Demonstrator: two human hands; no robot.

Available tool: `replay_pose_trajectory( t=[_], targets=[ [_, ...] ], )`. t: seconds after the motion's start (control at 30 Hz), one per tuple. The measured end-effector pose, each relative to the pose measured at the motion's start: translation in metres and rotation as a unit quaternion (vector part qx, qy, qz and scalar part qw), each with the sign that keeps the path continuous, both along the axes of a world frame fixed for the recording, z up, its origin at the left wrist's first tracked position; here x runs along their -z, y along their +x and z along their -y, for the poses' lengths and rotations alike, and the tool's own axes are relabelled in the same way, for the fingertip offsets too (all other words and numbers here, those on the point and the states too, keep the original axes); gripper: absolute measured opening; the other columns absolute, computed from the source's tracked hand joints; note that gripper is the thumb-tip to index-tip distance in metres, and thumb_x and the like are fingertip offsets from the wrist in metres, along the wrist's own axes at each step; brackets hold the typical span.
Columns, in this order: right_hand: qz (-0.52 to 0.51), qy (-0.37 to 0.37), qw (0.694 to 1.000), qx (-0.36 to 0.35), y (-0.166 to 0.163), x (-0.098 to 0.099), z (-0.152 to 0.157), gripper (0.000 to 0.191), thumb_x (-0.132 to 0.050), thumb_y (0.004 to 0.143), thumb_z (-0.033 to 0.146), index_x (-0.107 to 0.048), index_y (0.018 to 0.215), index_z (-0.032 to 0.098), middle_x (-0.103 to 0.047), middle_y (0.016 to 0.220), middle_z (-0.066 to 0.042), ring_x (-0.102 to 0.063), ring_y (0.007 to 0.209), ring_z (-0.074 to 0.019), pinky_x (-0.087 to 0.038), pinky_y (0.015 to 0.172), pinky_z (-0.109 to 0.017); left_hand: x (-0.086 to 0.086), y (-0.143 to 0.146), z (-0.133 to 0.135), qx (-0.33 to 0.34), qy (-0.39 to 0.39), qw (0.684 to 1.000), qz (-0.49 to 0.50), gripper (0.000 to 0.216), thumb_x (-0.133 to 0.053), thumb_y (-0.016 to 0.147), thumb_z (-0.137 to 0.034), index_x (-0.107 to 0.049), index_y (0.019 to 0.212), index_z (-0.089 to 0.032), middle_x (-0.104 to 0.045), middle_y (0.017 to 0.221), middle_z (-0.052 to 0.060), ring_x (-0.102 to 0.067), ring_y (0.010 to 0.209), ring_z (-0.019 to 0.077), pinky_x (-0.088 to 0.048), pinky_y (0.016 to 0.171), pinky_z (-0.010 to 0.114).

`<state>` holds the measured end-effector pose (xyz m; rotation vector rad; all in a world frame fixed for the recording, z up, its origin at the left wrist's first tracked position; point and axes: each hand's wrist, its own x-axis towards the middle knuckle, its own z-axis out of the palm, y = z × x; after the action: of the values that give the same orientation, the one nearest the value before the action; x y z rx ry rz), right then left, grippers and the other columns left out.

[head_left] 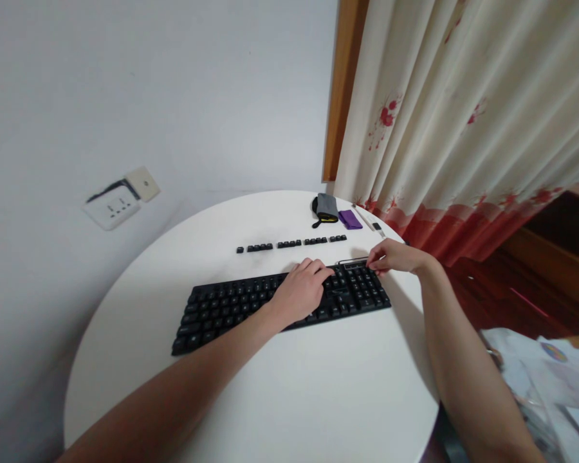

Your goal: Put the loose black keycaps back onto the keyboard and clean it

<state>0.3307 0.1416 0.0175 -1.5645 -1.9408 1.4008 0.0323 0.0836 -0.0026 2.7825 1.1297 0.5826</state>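
Note:
A black keyboard (231, 307) lies at a slant across the white round table. My left hand (305, 289) rests on its middle right part, fingers loosely bent and thumb stretched towards the number pad side. At the keyboard's far right corner my right hand (386, 256) is closed in a pinch. A thin wire-like outline (352, 261) runs beside its fingertips; whether the fingers hold it is unclear. Behind the keyboard, several loose black keycaps (289, 244) stand in a row, grouped with small gaps. My left hand and forearm cover part of the keys.
At the table's (149, 289) far edge lie a grey and black pouch (327, 207), a folded purple cloth (350, 219) and a slim brush-like tool (378, 228). A wall socket (113, 207) is at left. A curtain (415, 116) hangs behind; papers (550, 379) are at lower right.

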Motion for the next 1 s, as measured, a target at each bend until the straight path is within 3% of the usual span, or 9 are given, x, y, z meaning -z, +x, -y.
replay_pose_trajectory(
  t=[0.27, 0.57, 0.63, 0.7, 0.83, 0.9, 1.0],
  targets=[
    [0.046, 0.024, 0.998, 0.045, 0.001, 0.005, -0.005, 0.028, -0.082, 0.066, 0.031, -0.059, 0.070, 0.016, -0.064, 0.062, -0.002, -0.063, 0.054, -0.0149, -0.053, 0.053, -0.027, 0.000, 0.000, 0.000, 0.000, 0.006, 1.000, -0.002, 0.041, -0.043, 0.089, -0.006, -0.060, 0.123, -0.021, -0.059, 0.113, 0.007, -0.050, 0.109, 0.0241, -0.045, 0.092, 0.039],
    [0.126, 0.033, 0.990, 0.054, -0.005, 0.004, -0.003, 0.022, -0.078, 0.068, 0.021, -0.057, 0.068, 0.017, -0.060, 0.058, 0.001, -0.058, 0.048, -0.0126, -0.046, 0.047, -0.025, 0.000, 0.000, 0.001, -0.001, 0.016, 1.000, 0.013, 0.040, -0.044, 0.088, -0.005, -0.060, 0.121, -0.021, -0.059, 0.112, 0.007, -0.052, 0.107, 0.0240, -0.046, 0.092, 0.040],
    [0.117, 0.083, 0.989, 0.033, -0.003, 0.006, -0.004, 0.020, -0.077, 0.069, 0.025, -0.059, 0.067, 0.017, -0.060, 0.058, 0.001, -0.055, 0.049, -0.0122, -0.042, 0.048, -0.024, -0.001, 0.000, 0.002, -0.005, 0.022, 1.000, 0.019, 0.039, -0.045, 0.088, -0.005, -0.060, 0.121, -0.020, -0.059, 0.113, 0.007, -0.053, 0.106, 0.0236, -0.047, 0.093, 0.040],
    [0.100, 0.180, 0.977, 0.054, -0.002, 0.007, -0.008, 0.020, -0.072, 0.073, 0.032, -0.062, 0.067, 0.016, -0.060, 0.059, 0.000, -0.053, 0.053, -0.0127, -0.040, 0.051, -0.025, -0.004, 0.001, 0.002, -0.014, 0.032, 0.999, 0.031, 0.036, -0.044, 0.091, -0.007, -0.060, 0.120, -0.020, -0.060, 0.112, 0.007, -0.054, 0.106, 0.0230, -0.047, 0.095, 0.039],
    [0.058, 0.358, 0.889, 0.279, -0.011, 0.011, -0.019, 0.030, -0.057, 0.084, 0.041, -0.062, 0.068, 0.016, -0.063, 0.063, -0.004, -0.054, 0.060, -0.0161, -0.038, 0.057, -0.028, -0.025, -0.004, -0.002, -0.054, 0.052, 0.996, 0.052, 0.031, -0.039, 0.097, -0.016, -0.062, 0.118, -0.020, -0.062, 0.112, 0.007, -0.056, 0.106, 0.0228, -0.046, 0.098, 0.039],
    [0.049, 0.376, 0.870, 0.316, -0.019, 0.013, -0.023, 0.030, -0.055, 0.084, 0.040, -0.062, 0.068, 0.016, -0.064, 0.062, -0.005, -0.055, 0.060, -0.0171, -0.038, 0.059, -0.029, -0.040, -0.017, -0.007, -0.080, 0.045, 0.994, 0.062, 0.032, -0.039, 0.097, -0.019, -0.063, 0.118, -0.020, -0.063, 0.113, 0.007, -0.058, 0.108, 0.0231, -0.046, 0.099, 0.039],
    [0.046, 0.382, 0.876, 0.292, -0.031, 0.013, -0.023, 0.030, -0.054, 0.085, 0.040, -0.062, 0.067, 0.017, -0.065, 0.061, -0.005, -0.056, 0.060, -0.0177, -0.037, 0.060, -0.030, -0.059, -0.058, -0.012, -0.134, 0.006, 0.988, 0.074, 0.032, -0.039, 0.097, -0.026, -0.064, 0.116, -0.021, -0.066, 0.114, 0.005, -0.061, 0.105, 0.0214, -0.047, 0.097, 0.035]
  ],
)
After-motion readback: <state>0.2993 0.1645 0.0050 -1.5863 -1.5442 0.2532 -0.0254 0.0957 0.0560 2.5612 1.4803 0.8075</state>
